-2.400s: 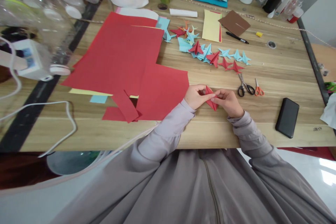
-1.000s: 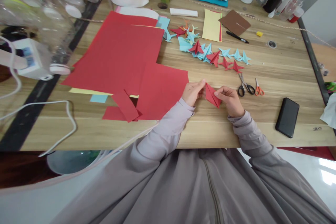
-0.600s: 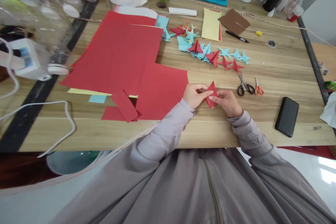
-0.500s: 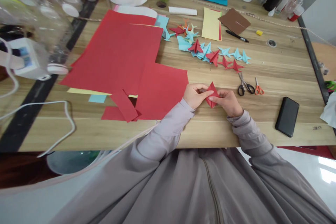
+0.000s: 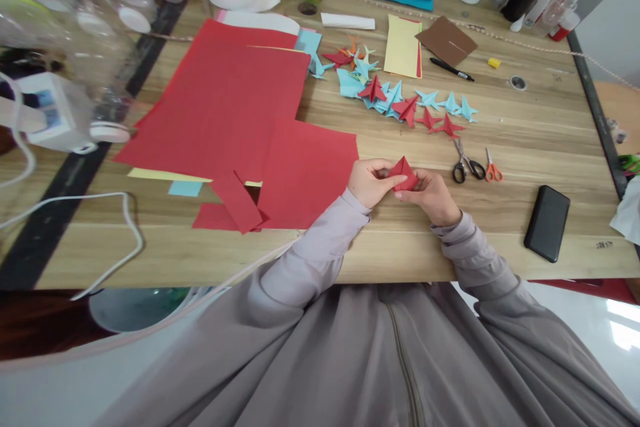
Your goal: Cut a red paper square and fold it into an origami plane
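A small folded red paper (image 5: 404, 172) with a pointed top is held between my two hands, near the table's front edge. My left hand (image 5: 371, 181) pinches its left side, thumb on the front face. At its right side, my right hand (image 5: 434, 196) grips it with the thumb along the lower edge. Large red sheets (image 5: 230, 107) lie to the left, with red strips (image 5: 237, 200) by their lower edge. Beyond my hands are several folded shapes, among them a red one (image 5: 406, 109) and a light blue one (image 5: 451, 103).
Black scissors (image 5: 467, 163), orange scissors (image 5: 493, 167) and a black phone (image 5: 547, 223) lie to the right. Farther back are yellow paper (image 5: 403, 47), brown paper (image 5: 447, 43) and a pen (image 5: 451, 69). Clear bottles (image 5: 100, 33) and a white cable (image 5: 133, 227) are at the left.
The red paper has gone from a tall diamond to a shorter triangular shape, its lower point no longer visible. My right thumb has moved down slightly to its lower edge.
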Demonstrator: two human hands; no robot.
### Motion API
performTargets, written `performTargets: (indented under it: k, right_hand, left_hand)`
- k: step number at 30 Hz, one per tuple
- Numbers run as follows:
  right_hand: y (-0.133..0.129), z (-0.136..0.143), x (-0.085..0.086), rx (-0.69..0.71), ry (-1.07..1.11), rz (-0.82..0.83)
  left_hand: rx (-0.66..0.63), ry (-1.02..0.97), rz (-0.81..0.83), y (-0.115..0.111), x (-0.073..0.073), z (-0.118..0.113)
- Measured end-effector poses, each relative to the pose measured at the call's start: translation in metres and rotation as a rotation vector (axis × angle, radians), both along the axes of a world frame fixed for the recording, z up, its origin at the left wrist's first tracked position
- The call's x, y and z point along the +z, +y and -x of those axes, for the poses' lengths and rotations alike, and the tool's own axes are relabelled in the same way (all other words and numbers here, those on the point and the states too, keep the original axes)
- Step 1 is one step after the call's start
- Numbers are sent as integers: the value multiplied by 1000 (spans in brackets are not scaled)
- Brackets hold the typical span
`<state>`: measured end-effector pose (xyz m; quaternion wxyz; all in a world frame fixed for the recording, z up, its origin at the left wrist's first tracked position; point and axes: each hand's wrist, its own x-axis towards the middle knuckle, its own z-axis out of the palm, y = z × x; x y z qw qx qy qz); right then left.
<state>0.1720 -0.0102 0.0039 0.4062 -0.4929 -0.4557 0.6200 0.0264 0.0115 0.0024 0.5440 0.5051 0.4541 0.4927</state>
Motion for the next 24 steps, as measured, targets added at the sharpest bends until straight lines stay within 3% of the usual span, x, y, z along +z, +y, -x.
performTargets:
  k: [13, 18, 24]
  right_hand:
    - [1, 0, 3, 46, 126, 24]
    - [2, -2, 1, 38, 110, 38]
    - [4, -4, -3, 29, 83, 11]
  left_hand:
    - [101, -15, 67, 3, -4, 2]
    - [22, -186, 214, 5, -9, 1]
    - [-73, -158, 132, 1, -2, 2]
